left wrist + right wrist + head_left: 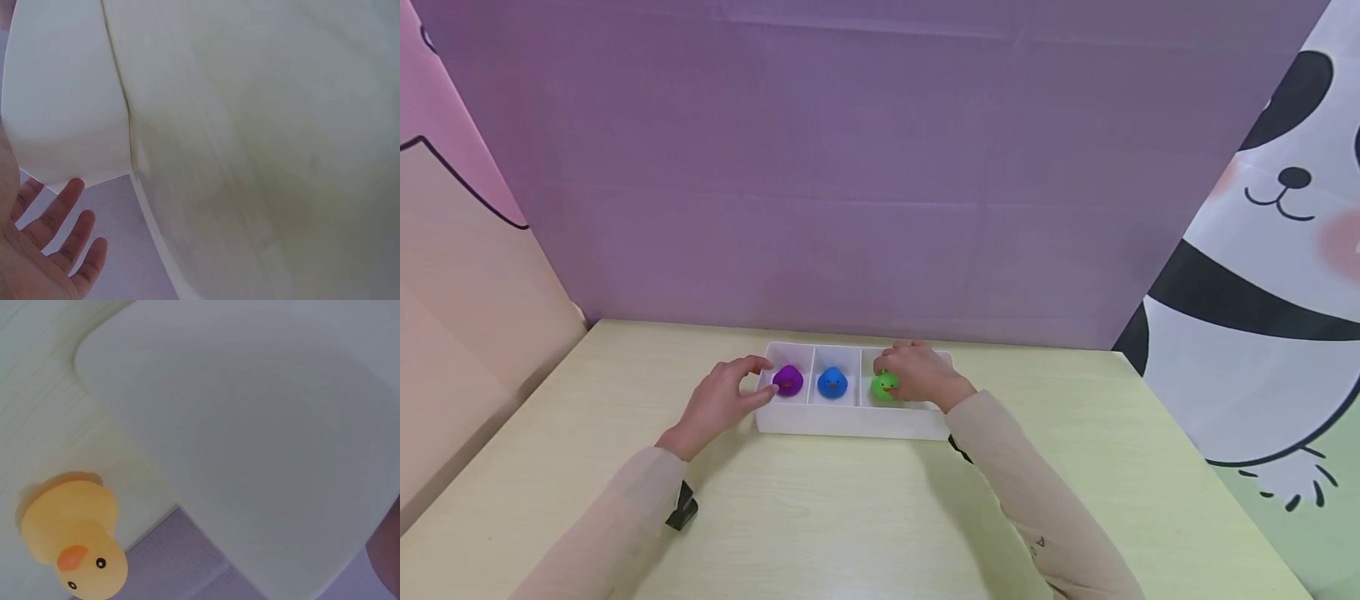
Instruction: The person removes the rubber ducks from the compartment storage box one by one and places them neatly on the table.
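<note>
A white divided box stands near the table's back edge. A purple toy duck sits in its leftmost compartment and a blue toy duck in the one beside it. My right hand reaches into the section right of those and pinches a green toy duck. At the box's left end is my left hand, its thumb over the rim close to the purple duck. In the left wrist view, the fingers of that hand spread loosely by the box's end wall.
The right wrist view shows a yellow toy duck on the table beside the box; my right arm hides it in the head view. A purple backdrop rises behind the table. Printed panels flank both sides, a panda at right.
</note>
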{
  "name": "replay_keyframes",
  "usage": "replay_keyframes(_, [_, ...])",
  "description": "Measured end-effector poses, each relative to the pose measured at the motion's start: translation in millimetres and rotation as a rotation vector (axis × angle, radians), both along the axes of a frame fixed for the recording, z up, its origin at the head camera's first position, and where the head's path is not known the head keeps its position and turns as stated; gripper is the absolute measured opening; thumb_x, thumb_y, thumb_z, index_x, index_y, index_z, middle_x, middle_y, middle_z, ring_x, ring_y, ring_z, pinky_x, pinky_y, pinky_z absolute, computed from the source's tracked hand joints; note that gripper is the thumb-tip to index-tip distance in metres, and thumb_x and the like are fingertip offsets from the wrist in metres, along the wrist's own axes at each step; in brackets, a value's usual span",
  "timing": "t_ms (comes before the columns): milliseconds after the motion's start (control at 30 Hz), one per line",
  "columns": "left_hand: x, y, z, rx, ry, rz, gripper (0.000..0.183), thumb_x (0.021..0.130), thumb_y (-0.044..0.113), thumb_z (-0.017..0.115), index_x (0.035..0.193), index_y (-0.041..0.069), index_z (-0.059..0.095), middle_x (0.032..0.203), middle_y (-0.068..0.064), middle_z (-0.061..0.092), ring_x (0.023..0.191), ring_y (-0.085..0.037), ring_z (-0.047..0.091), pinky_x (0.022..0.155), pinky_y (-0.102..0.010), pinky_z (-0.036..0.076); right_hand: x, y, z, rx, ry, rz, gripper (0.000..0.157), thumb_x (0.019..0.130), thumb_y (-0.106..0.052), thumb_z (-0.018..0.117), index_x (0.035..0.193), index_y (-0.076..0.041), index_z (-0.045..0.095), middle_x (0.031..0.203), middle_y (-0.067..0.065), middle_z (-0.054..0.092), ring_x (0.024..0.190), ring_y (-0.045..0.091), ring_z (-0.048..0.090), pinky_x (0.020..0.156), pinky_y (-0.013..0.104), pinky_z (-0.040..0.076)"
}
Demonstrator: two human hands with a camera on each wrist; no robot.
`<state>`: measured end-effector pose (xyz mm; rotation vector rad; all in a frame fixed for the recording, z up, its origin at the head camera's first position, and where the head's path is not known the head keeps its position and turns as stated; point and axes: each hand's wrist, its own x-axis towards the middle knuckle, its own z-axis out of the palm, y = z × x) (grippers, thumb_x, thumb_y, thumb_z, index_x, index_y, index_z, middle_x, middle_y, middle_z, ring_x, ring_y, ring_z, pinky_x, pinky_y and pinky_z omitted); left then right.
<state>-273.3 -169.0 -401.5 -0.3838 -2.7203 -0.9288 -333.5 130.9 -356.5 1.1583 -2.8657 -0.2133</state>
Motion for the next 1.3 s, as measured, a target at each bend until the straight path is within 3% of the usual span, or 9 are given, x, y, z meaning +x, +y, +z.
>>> replay_keyframes(733, [-2.2, -0.5, -1.9, -0.022, -0.006, 0.014, 0.038, 0.082, 0.033, 0.064, 0.115, 0.014, 0.058, 0.113, -0.009, 0.061, 0.103, -0.033, 0.053, 0.085, -0.051, 0.043, -1.3, -0.9, -3.1, 0.027, 0.033, 0.015, 0.026, 0.076, -0.022, 0.073, 0.1, -0.019, 0.065, 0.103, -0.005, 0.066, 0.099, 0.019, 0.056, 0.091, 0.042, 0.043])
replay_keyframes(1300, [-1.9, -0.3, -2.6, -0.015, -0.004, 0.005, 0.039, 0.082, 0.032, 0.065, 0.116, 0.012, 0.058, 0.112, -0.009, 0.061, 0.103, -0.033, 0.053, 0.085, -0.051, 0.043, 1.2, 4.4, 3.0, -0.044, 0.032, 0.035, 0.028, 0.074, -0.02, 0.074, 0.1, -0.017, 0.065, 0.103, -0.002, 0.065, 0.1, 0.019, 0.056, 0.09, 0.043, 0.045])
